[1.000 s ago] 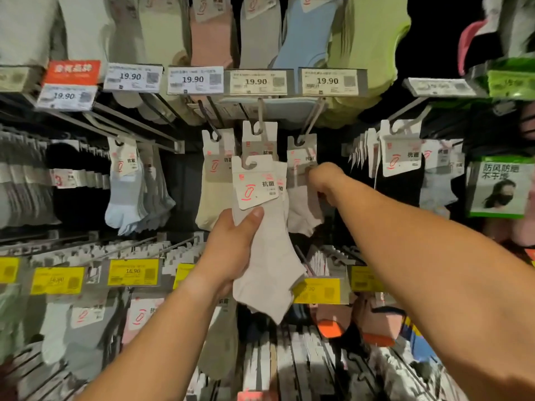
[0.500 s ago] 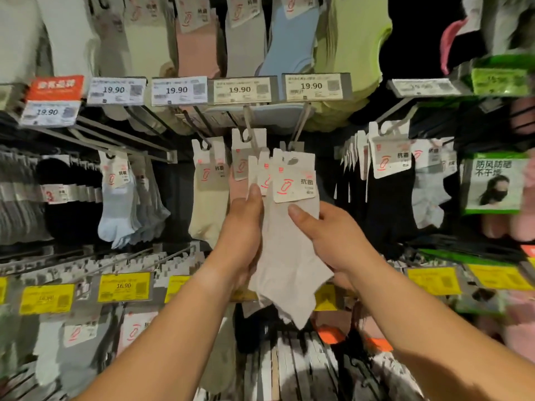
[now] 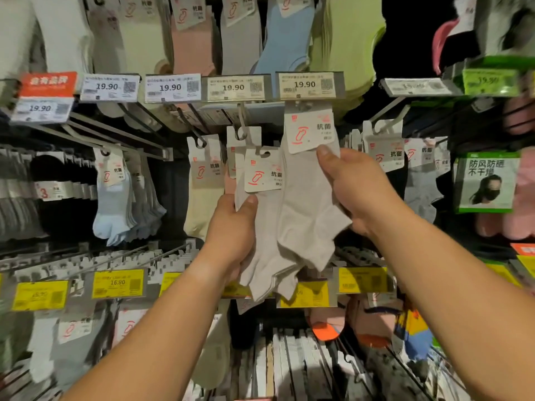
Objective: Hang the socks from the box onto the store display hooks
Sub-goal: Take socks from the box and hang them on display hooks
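1. A pale grey sock pair (image 3: 309, 204) is held up with its card header (image 3: 309, 130) just under the 19.90 price tag (image 3: 308, 85).
2. The right hand (image 3: 356, 192) pinches that pair, thumb on the header's lower edge.
3. Left of the price tag and lower, the left hand (image 3: 234, 235) grips a second grey pair (image 3: 260, 250).
4. Further left hangs a cream pair (image 3: 202, 192).

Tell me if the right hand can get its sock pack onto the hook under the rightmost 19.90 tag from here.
Probably yes. The right hand holds the white sock pack with its card top right beneath the 19.90 tag. Nothing crosses the way; the left hand holds its packs lower, to the side. The hook tip itself is hidden.
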`<move>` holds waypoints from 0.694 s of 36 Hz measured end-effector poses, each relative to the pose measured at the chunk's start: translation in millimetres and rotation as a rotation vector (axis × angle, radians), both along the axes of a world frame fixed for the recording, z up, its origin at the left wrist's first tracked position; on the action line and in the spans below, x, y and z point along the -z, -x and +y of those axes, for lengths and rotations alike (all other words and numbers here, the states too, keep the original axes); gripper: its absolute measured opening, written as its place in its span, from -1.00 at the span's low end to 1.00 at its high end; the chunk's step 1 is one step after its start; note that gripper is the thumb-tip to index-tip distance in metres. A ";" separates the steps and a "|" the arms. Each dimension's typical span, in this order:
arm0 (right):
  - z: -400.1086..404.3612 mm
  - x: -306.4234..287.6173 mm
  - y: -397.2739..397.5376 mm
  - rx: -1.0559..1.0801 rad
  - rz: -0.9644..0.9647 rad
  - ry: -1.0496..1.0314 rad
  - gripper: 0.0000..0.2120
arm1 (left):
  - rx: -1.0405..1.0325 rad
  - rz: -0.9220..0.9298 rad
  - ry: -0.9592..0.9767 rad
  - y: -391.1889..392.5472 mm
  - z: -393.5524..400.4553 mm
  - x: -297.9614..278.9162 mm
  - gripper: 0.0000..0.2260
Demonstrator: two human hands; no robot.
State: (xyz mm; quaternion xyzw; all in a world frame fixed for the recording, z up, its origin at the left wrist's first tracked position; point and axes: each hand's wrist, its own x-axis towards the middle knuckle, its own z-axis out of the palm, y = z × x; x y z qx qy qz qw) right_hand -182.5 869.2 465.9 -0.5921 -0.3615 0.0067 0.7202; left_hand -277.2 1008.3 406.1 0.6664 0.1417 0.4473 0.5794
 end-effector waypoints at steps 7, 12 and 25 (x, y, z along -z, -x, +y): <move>2.9 -12.7 -4.0 -0.006 -0.017 0.071 -0.76 | 0.021 -0.016 0.031 4.3 -2.3 1.9 -0.73; 13.9 -14.9 -22.6 0.038 0.026 0.164 -0.72 | 0.021 -0.023 0.063 6.1 1.9 3.9 -0.76; 81.0 -4.7 -78.9 0.173 0.116 0.411 -0.64 | -0.038 -0.027 0.102 16.3 6.7 18.4 -0.79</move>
